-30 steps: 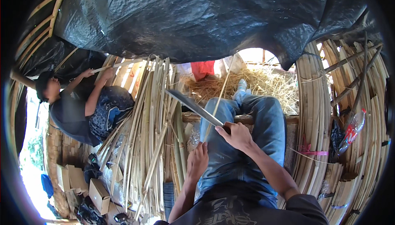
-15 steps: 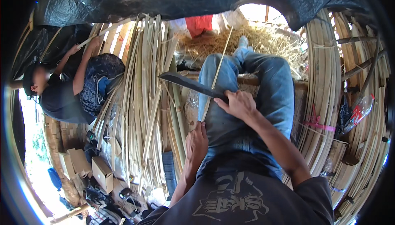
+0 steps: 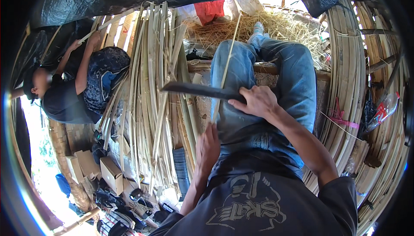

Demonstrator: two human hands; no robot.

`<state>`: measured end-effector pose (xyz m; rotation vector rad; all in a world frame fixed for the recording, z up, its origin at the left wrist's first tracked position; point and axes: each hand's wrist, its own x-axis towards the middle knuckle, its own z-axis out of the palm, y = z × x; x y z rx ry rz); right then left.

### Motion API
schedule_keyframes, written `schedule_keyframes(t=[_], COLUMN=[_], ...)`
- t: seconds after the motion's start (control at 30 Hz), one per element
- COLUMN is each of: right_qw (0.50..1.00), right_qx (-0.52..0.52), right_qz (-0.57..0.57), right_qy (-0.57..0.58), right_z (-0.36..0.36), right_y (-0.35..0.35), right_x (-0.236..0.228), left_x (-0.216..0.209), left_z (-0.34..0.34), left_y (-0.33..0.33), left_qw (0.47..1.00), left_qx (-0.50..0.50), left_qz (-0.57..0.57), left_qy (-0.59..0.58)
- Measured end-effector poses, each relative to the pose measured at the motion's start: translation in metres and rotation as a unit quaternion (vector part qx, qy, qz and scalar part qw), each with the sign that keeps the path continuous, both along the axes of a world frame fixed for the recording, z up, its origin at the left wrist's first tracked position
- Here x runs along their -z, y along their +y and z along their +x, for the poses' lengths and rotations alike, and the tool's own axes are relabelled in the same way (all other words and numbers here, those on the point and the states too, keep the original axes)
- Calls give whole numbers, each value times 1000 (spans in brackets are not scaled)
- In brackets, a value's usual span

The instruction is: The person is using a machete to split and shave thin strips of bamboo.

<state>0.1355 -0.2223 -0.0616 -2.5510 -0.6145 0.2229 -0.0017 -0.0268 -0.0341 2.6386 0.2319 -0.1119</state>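
Note:
My right hand (image 3: 260, 101) is closed round the handle end of a long dark machete (image 3: 198, 90), whose blade points left over my thigh. A thin pale bamboo strip (image 3: 230, 52) runs from my left hand (image 3: 208, 143) up past my knee. My left hand pinches its near end close to my lap. The blade crosses over the strip above my left thigh; whether its edge touches the strip I cannot tell. The handle itself is mostly hidden by my right fingers.
Many split bamboo strips (image 3: 148, 93) lie to my left. A bundle with a pink tie (image 3: 345, 121) stands at my right. Straw (image 3: 284, 26) lies beyond my feet. At the left a seated person (image 3: 71, 93) holds a strip. Cardboard boxes (image 3: 113, 175) sit lower left.
The machete blade has turned more level and its flat looks narrower. My right hand has shifted slightly right. The whole view has also moved a little; my left hand keeps its pinch.

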Motion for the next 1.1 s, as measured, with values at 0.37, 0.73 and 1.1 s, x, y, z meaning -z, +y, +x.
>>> schedule_keyframes(t=[0.37,0.73,1.1], right_qw=[999,995,999], right_qx=[21,87,17], right_qz=[-12,10,28], right_qy=[-40,-47,-35], right_z=[2,20,-11], right_y=[-1,0,4], right_x=[13,24,-6], left_x=[-11,-34,-25], left_z=[22,-58,13], left_y=[-12,14,-11], left_qw=[991,980,997], left_qx=[-21,-81,-28], left_qz=[89,67,57], left_qy=[95,168,54])
